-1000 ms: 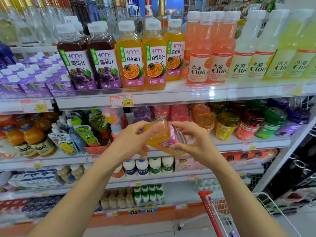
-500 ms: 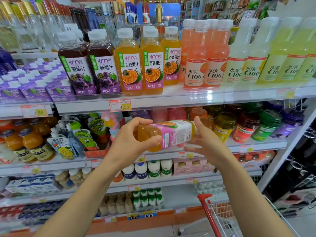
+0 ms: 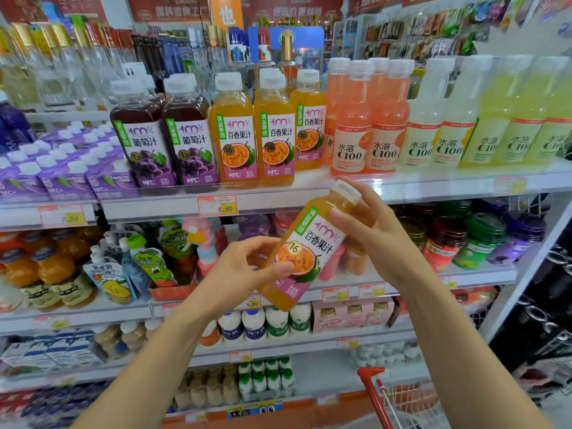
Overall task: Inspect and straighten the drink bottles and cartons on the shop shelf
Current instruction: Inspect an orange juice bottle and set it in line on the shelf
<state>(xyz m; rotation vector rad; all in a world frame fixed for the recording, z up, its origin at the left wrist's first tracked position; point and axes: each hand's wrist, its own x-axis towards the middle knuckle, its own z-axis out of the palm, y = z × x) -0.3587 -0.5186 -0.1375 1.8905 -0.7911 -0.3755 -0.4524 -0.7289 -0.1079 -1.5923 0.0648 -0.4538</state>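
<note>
Hides label corner of bottle (image 3: 320, 243) under left hand (image 3: 246, 269) curled round it, pinches neck with right hand (image 3: 376, 232)

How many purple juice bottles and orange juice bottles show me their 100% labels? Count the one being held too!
Purple bottles: 2
Orange bottles on the shelf: 3
Held orange bottle: 1
Total: 6
</note>
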